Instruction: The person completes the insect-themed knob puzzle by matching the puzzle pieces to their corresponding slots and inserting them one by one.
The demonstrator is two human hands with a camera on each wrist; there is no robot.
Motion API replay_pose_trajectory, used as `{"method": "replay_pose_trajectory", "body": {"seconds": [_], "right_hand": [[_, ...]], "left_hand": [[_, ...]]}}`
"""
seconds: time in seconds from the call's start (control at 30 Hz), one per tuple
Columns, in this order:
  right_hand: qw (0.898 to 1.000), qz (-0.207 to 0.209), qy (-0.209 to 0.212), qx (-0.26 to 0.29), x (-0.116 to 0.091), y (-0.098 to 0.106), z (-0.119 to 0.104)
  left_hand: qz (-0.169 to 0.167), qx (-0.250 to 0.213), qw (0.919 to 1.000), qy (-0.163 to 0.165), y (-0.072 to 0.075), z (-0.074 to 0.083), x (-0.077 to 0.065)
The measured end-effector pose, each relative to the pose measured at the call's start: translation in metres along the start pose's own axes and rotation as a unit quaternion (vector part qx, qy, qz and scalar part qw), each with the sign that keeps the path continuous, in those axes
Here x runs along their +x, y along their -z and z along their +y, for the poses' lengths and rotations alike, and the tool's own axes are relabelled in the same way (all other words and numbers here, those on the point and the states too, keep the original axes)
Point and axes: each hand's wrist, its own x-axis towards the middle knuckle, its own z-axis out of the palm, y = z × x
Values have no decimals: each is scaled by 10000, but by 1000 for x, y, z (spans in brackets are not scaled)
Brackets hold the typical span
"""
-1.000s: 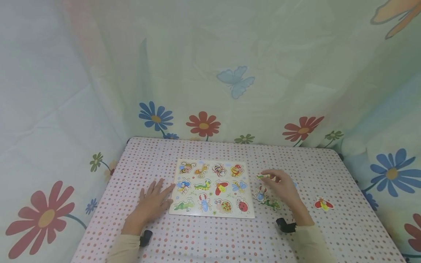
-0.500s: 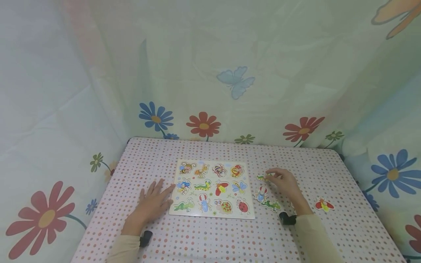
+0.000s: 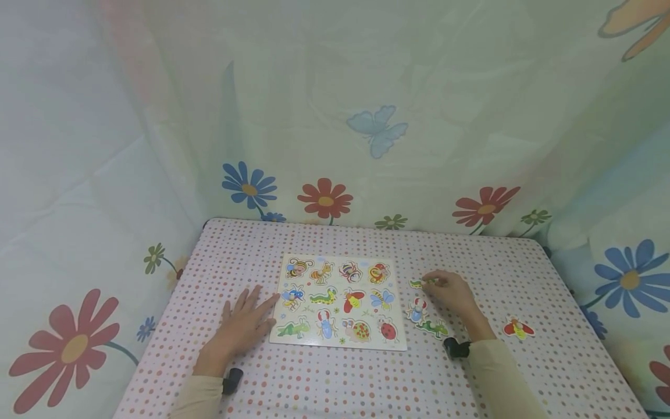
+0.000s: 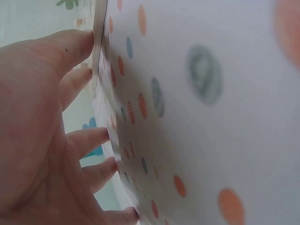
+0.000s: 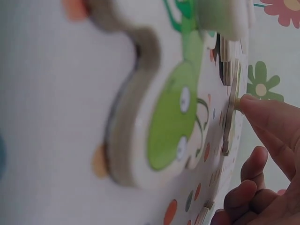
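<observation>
A wooden insect puzzle board (image 3: 335,315) lies on the dotted table cover. My left hand (image 3: 245,323) rests at its left edge, fingers spread; in the left wrist view the thumb and a finger touch the board's side (image 4: 99,42). To the right of the board, my right hand (image 3: 454,294) pinches the small knob of a green caterpillar puzzle piece (image 3: 416,284), partly covered by the fingertips. The right wrist view shows that piece (image 5: 230,122) edge-on, close to the table. Nearer to me lie a blue stag beetle piece (image 3: 417,309) and a green grasshopper piece (image 3: 432,329).
A red and yellow winged insect piece (image 3: 519,328) lies alone farther right. The grasshopper piece (image 5: 173,117) looms large in the right wrist view. A cloth backdrop (image 3: 293,105) printed with flowers and a butterfly stands behind and beside the table (image 3: 335,384).
My right hand has drawn slightly right, uncovering more of the beetle and grasshopper pieces, and still pinches the caterpillar piece. My left hand has stayed at the board's edge.
</observation>
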Motion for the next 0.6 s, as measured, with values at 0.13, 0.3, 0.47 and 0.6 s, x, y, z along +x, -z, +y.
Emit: {"method": "replay_pose_trajectory", "body": {"seconds": [0.13, 0.3, 0.47, 0.6], "right_hand": [[9999, 5, 9, -113, 1, 0, 0], [9997, 20, 50, -221, 1, -2, 0], [9992, 84, 162, -368, 1, -3, 0], [9991, 132, 177, -370, 2, -3, 0]], "left_hand": [[3, 1, 10000, 1, 0, 0, 0], [-1, 1, 10000, 31, 0, 1, 0], [-8, 37, 10000, 33, 0, 1, 0], [-5, 50, 10000, 25, 0, 1, 1]]}}
